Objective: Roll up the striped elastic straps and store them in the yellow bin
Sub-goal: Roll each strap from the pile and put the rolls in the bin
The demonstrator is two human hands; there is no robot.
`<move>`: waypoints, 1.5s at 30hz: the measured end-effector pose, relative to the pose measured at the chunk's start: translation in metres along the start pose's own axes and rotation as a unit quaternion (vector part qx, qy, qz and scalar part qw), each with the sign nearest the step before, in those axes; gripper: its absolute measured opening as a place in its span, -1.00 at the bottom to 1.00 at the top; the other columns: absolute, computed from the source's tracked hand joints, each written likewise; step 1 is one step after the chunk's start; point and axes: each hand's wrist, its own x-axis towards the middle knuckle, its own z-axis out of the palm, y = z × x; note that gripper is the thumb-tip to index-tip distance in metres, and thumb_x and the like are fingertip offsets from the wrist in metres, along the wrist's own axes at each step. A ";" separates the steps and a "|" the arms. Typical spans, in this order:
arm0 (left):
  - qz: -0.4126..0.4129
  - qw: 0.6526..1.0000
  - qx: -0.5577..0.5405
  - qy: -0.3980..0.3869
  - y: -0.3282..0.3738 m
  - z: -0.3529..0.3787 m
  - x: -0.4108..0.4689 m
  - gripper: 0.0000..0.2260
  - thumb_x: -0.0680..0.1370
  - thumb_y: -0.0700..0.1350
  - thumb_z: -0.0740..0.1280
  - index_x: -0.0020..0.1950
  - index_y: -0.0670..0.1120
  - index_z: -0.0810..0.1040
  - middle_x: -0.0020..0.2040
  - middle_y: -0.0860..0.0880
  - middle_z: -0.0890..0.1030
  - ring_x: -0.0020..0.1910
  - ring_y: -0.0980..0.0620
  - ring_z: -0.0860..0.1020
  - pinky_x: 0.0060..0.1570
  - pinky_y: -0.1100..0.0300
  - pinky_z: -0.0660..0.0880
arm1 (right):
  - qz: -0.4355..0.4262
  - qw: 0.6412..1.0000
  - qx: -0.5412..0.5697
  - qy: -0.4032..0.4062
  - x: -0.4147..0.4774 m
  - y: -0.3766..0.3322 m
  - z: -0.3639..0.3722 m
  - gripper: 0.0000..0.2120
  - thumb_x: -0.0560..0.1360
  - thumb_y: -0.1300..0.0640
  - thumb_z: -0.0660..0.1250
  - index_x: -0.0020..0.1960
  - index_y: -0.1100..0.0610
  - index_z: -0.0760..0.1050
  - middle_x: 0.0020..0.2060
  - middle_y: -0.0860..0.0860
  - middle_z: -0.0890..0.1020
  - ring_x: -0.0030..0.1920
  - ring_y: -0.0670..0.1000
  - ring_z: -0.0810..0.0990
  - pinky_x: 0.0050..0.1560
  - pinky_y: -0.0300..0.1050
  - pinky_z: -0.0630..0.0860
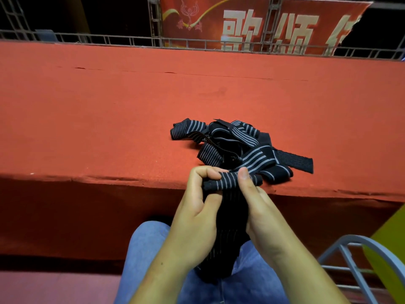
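— Striped elastic straps [236, 143]: where are they, and how will they behave for me?
— Most lie in a loose tangle on the red cloth ledge [109, 128], right of centre in the frame. They look soft, light and stretchy. Expect them to flop and spring back, so a roll will likely loosen unless you keep tension on it.
— And my hands?
— From the left: your left hand [197, 200] has its fingers curled round the end of a single strap [230, 182], just below the tangle at the ledge's near edge. Your right hand [256, 207] pinches the same strap, thumb on top. The rest of it hangs dark between your wrists toward your jeans [149, 249].
— Where should I hold?
— I'd say at the flat end, square across the width, so the turns stack evenly.
— Anything in the way?
— The held strap seems to run back into the tangle, so it may drag the others along. At lower right a grey metal frame [350, 255] stands beside a yellow-green surface [385, 235]. I cannot tell whether that is the bin.
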 end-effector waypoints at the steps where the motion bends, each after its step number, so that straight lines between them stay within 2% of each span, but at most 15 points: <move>1: -0.001 1.000 -0.001 0.000 0.000 0.000 0.000 -0.68 0.51 -0.25 0.20 0.07 0.18 0.47 0.13 0.15 0.62 0.12 0.13 0.57 0.20 0.12 0.45 | -0.001 1.000 0.001 0.003 0.000 -0.001 0.001 -0.36 0.45 -0.44 0.36 0.23 0.04 0.71 0.15 0.11 0.76 0.23 0.09 0.73 0.35 0.11 0.54; 4: -0.004 1.000 -0.003 -0.002 0.000 -0.001 0.000 -0.68 0.50 -0.25 0.20 0.07 0.17 0.47 0.13 0.15 0.62 0.12 0.14 0.57 0.20 0.13 0.46 | -0.004 1.000 -0.009 0.013 -0.001 -0.002 0.001 -0.43 0.52 -0.40 0.32 0.20 0.04 0.73 0.13 0.11 0.77 0.21 0.09 0.73 0.36 0.12 0.55; 9: -0.006 1.000 0.006 -0.017 -0.004 -0.006 0.001 -0.71 0.51 -0.19 0.27 0.13 0.16 0.48 0.14 0.13 0.62 0.15 0.11 0.57 0.25 0.06 0.46 | -0.027 0.998 -0.037 0.032 0.002 -0.002 -0.005 -0.57 0.55 -0.26 0.32 0.19 0.01 0.71 0.14 0.10 0.76 0.24 0.11 0.72 0.43 0.28 0.50; 13: -0.019 0.999 0.026 -0.020 -0.005 -0.011 0.002 -0.66 0.53 -0.03 0.38 0.28 0.20 0.49 0.16 0.15 0.63 0.15 0.19 0.60 0.17 0.22 0.50 | -0.044 0.998 -0.050 0.023 0.004 -0.003 -0.012 -0.59 0.60 -0.17 0.31 0.23 0.08 0.69 0.17 0.14 0.75 0.26 0.16 0.71 0.43 0.31 0.50; 17: -0.029 0.999 0.039 -0.025 -0.005 -0.014 0.005 -0.61 0.57 -0.07 0.41 0.39 0.15 0.49 0.23 0.11 0.66 0.24 0.14 0.62 0.20 0.25 0.53 | -0.043 0.997 -0.058 0.010 0.003 -0.002 -0.016 -0.62 0.60 -0.11 0.33 0.24 0.13 0.68 0.16 0.16 0.75 0.24 0.19 0.71 0.42 0.32 0.51; 20: -0.029 0.998 0.045 -0.021 -0.006 -0.016 0.006 -0.59 0.61 -0.25 0.42 0.41 0.07 0.51 0.22 0.10 0.69 0.22 0.14 0.64 0.16 0.28 0.54 | -0.055 0.996 -0.065 0.012 0.004 -0.002 -0.017 -0.64 0.59 -0.08 0.34 0.25 0.13 0.64 0.16 0.17 0.74 0.24 0.21 0.70 0.40 0.33 0.51; 22: -0.027 0.998 0.053 -0.020 -0.006 -0.017 0.007 -0.58 0.61 -0.29 0.40 0.41 0.05 0.52 0.20 0.10 0.70 0.21 0.15 0.65 0.16 0.29 0.54 | -0.073 0.994 -0.082 0.026 0.006 -0.001 -0.017 -0.70 0.57 -0.06 0.36 0.22 0.07 0.62 0.13 0.14 0.74 0.22 0.19 0.70 0.38 0.31 0.53; 24: -0.019 0.997 0.068 -0.019 -0.007 -0.017 0.007 -0.58 0.62 -0.26 0.40 0.43 0.08 0.51 0.22 0.12 0.69 0.23 0.16 0.64 0.23 0.22 0.55 | -0.081 0.991 -0.102 0.036 0.008 0.000 -0.017 -0.74 0.56 -0.08 0.37 0.22 -0.05 0.59 0.09 0.07 0.75 0.18 0.11 0.72 0.35 0.23 0.57; 26: -0.006 0.996 0.089 -0.013 -0.009 -0.015 0.007 -0.59 0.65 -0.17 0.38 0.47 0.14 0.46 0.30 0.15 0.64 0.32 0.15 0.58 0.36 0.07 0.50 | -0.080 0.988 -0.128 0.040 0.008 0.002 -0.015 -0.81 0.62 -0.09 0.38 0.23 -0.18 0.56 0.08 -0.05 0.75 0.15 -0.02 0.72 0.34 0.16 0.58; 28: -0.005 0.996 0.090 -0.007 -0.011 -0.013 0.005 -0.54 0.64 -0.08 0.34 0.51 0.20 0.39 0.39 0.15 0.58 0.40 0.12 0.52 0.44 -0.05 0.43 | -0.071 0.984 -0.154 0.046 0.009 0.002 -0.012 -0.85 0.68 -0.08 0.33 0.24 -0.21 0.55 0.09 -0.14 0.75 0.16 -0.11 0.71 0.37 0.12 0.56; 30: -0.006 0.997 0.076 -0.008 -0.011 -0.011 0.005 -0.49 0.62 -0.06 0.33 0.54 0.24 0.33 0.39 0.12 0.57 0.41 0.09 0.52 0.45 -0.09 0.41 | -0.054 0.985 -0.163 0.033 0.008 0.001 -0.009 -0.75 0.63 -0.20 0.30 0.25 -0.18 0.57 0.14 -0.15 0.74 0.21 -0.12 0.69 0.39 0.13 0.53; 32: -0.007 0.998 0.064 -0.012 -0.012 -0.009 0.005 -0.47 0.62 -0.07 0.32 0.54 0.27 0.30 0.36 0.09 0.60 0.39 0.06 0.55 0.44 -0.10 0.43 | -0.033 0.986 -0.161 0.013 0.007 0.001 -0.007 -0.62 0.56 -0.29 0.27 0.28 -0.17 0.57 0.17 -0.14 0.74 0.24 -0.12 0.68 0.42 0.13 0.51; 36: -0.010 0.999 0.049 -0.015 -0.013 -0.004 0.003 -0.51 0.63 -0.05 0.29 0.51 0.29 0.29 0.34 0.04 0.62 0.36 0.01 0.57 0.42 -0.16 0.44 | -0.028 0.988 -0.152 0.010 0.005 -0.002 -0.006 -0.57 0.57 -0.34 0.27 0.33 -0.16 0.56 0.19 -0.18 0.73 0.25 -0.17 0.67 0.44 0.08 0.50; 40: 0.004 0.999 0.044 -0.012 -0.012 -0.005 0.003 -0.57 0.63 -0.07 0.31 0.47 0.23 0.37 0.35 0.04 0.61 0.38 0.01 0.55 0.43 -0.13 0.43 | -0.040 0.984 -0.171 0.011 0.004 -0.006 -0.007 -0.64 0.63 -0.30 0.26 0.29 -0.13 0.57 0.17 -0.17 0.74 0.22 -0.18 0.68 0.41 0.07 0.52; 45: -0.002 0.999 0.035 -0.011 -0.009 -0.012 0.005 -0.66 0.60 -0.15 0.38 0.31 0.18 0.53 0.16 0.05 0.70 0.18 0.05 0.66 0.25 -0.03 0.56 | -0.088 0.978 -0.182 0.040 0.004 -0.007 -0.011 -0.78 0.65 -0.16 0.36 0.10 -0.05 0.67 0.03 -0.02 0.78 0.10 0.00 0.75 0.27 0.24 0.61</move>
